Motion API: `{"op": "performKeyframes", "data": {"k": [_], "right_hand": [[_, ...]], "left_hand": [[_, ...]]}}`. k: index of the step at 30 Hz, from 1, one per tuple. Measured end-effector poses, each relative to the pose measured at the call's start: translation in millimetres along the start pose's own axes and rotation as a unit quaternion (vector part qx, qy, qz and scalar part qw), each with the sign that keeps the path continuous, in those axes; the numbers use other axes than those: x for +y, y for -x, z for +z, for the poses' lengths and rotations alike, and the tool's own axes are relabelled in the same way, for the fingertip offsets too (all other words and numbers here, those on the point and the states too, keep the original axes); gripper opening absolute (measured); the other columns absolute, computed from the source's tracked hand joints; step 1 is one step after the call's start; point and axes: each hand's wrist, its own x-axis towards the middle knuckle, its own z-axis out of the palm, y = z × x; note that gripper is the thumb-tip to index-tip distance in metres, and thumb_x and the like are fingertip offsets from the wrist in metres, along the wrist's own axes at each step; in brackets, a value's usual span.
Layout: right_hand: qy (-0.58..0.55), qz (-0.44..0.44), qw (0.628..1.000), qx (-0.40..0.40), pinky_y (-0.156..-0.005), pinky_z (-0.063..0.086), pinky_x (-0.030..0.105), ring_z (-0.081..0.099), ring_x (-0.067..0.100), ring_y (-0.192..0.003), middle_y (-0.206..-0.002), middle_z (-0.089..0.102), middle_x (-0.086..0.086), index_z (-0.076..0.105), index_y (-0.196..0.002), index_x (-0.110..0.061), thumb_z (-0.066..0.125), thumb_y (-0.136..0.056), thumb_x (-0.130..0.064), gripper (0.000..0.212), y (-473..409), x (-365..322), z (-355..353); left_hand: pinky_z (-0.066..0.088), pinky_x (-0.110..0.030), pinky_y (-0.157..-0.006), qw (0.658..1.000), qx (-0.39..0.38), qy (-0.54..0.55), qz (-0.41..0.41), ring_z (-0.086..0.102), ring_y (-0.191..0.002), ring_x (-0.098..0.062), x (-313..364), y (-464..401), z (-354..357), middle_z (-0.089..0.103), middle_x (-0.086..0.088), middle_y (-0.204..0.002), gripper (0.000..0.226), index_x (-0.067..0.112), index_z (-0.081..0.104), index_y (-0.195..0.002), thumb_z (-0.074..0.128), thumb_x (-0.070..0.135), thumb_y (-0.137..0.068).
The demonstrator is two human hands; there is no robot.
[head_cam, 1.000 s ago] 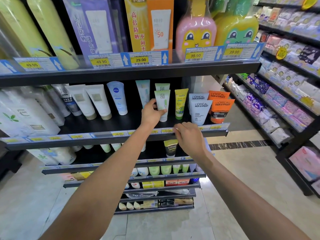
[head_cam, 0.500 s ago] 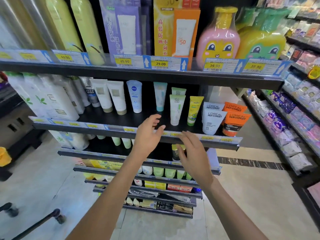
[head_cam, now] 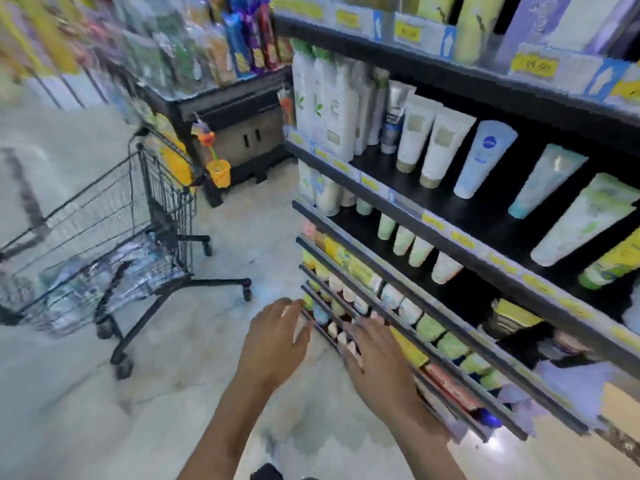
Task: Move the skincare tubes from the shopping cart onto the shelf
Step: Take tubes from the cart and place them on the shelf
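So the skincare tubes: a row of them stands cap-down on the black metal store shelf (head_cam: 491,216), including two white tubes with gold-ish caps (head_cam: 429,143), a white tube with a blue round logo (head_cam: 483,157), a pale teal one (head_cam: 543,181), and a white-and-green one (head_cam: 581,220) further right, all close together in a line. More little pale green and white tubes sit on the tier right below. Neither hand has anything in it. The left hand (head_cam: 273,344) hangs out in front of the lower shelves with fingers loosely spread, and the right hand (head_cam: 377,358) is just beside it, palm down, fingers straight and fanned out over the edge of the bottom tiers, can't tell if it's actually touching them since everything's smeared with motion blur. Both forearms come up from the bottom of the view. Off to the left, well apart from the hands, is the black wire shopping cart (head_cam: 114,237) on a pale marbled tile floor (head_cam: 180,393); there's something clear and crinkly like plastic wrap in its basket, too blurry to make out tubes. Yellow price tags run along the shelf fronts, and another rack of colourful packets is behind the cart.
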Motion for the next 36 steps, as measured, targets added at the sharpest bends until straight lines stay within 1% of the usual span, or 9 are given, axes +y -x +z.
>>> {"op": "performKeyframes", "data": {"k": [3,5,11,14,17,22,27,33,36], "right_hand": [[0.000,-0.034,0.997,-0.074,-0.127,0.005,0.032,0.012,0.013,-0.157,-0.168,0.024,-0.010,0.035,-0.158,-0.037,0.013,-0.101,-0.064,0.067,-12,-35,18],[-0.019,-0.047,0.994,-0.095,-0.125,0.009,0.030,0.009,0.011,-0.157,-0.168,0.020,-0.014,0.033,-0.158,-0.040,0.026,-0.106,-0.060,0.056,-23,-61,35],[-0.020,-0.163,0.979,-0.122,-0.125,0.014,0.030,0.020,0.014,-0.155,-0.165,0.032,-0.008,0.042,-0.155,-0.035,0.037,-0.107,-0.053,0.051,-77,-168,81],[-0.019,-0.200,0.971,-0.131,-0.126,0.014,0.030,0.023,0.013,-0.153,-0.164,0.035,-0.007,0.043,-0.154,-0.034,0.039,-0.107,-0.051,0.050,-112,-230,105],[-0.025,-0.236,0.962,-0.133,-0.125,0.020,0.032,0.027,0.014,-0.151,-0.161,0.039,-0.006,0.046,-0.153,-0.031,0.042,-0.107,-0.049,0.049,-149,-293,126],[-0.010,-0.274,0.950,-0.151,-0.123,0.029,0.037,0.029,0.017,-0.150,-0.160,0.041,-0.005,0.048,-0.152,-0.029,0.043,-0.106,-0.050,0.051,-215,-375,165],[-0.013,-0.294,0.941,-0.165,-0.118,0.037,0.039,0.040,0.020,-0.143,-0.152,0.050,-0.002,0.054,-0.148,-0.027,0.051,-0.105,-0.043,0.046,-276,-430,198],[-0.009,-0.295,0.936,-0.191,-0.119,0.032,0.037,0.033,0.015,-0.148,-0.157,0.044,-0.005,0.047,-0.152,-0.032,0.046,-0.106,-0.046,0.048,-358,-472,240],[-0.001,-0.286,0.935,-0.211,-0.114,0.035,0.037,0.035,0.014,-0.147,-0.156,0.045,-0.007,0.049,-0.151,-0.032,0.046,-0.106,-0.046,0.047,-395,-490,251]], "left_hand": [[0.052,-0.045,-0.093,0.998,0.031,-0.008,-0.048,0.062,-0.114,-0.034,-44,18,-11,0.063,-0.008,-0.130,0.044,0.019,0.061,-0.131,0.050,0.045,-0.097],[0.052,-0.048,-0.093,0.995,0.041,-0.008,-0.089,0.060,-0.116,-0.036,-75,31,-20,0.059,-0.011,-0.134,0.045,0.020,0.058,-0.132,0.048,0.047,-0.097],[0.048,-0.048,-0.102,0.977,0.085,-0.009,-0.195,0.053,-0.127,-0.032,-185,72,-58,0.053,-0.009,-0.143,0.045,0.021,0.054,-0.138,0.051,0.046,-0.101],[0.049,-0.047,-0.101,0.965,0.105,-0.005,-0.242,0.055,-0.126,-0.030,-240,94,-79,0.054,-0.006,-0.141,0.045,0.023,0.054,-0.138,0.049,0.047,-0.100],[0.049,-0.046,-0.100,0.953,0.104,-0.003,-0.283,0.056,-0.124,-0.029,-292,114,-98,0.055,-0.003,-0.139,0.050,0.025,0.053,-0.139,0.041,0.052,-0.099],[0.052,-0.046,-0.096,0.934,0.110,0.012,-0.339,0.059,-0.119,-0.030,-364,132,-114,0.058,-0.004,-0.134,0.051,0.022,0.059,-0.134,0.041,0.052,-0.097],[0.053,-0.046,-0.095,0.918,0.119,0.036,-0.376,0.058,-0.121,-0.031,-420,113,-124,0.059,-0.007,-0.133,0.046,0.022,0.060,-0.131,0.047,0.049,-0.097],[0.048,-0.045,-0.101,0.913,0.103,0.033,-0.394,0.054,-0.127,-0.030,-500,39,-144,0.055,-0.005,-0.141,0.046,0.023,0.055,-0.139,0.049,0.046,-0.099],[0.048,-0.042,-0.095,0.914,0.090,0.033,-0.393,0.054,-0.121,-0.027,-543,-3,-163,0.056,-0.002,-0.134,0.042,0.022,0.055,-0.137,0.052,0.042,-0.100]]}}
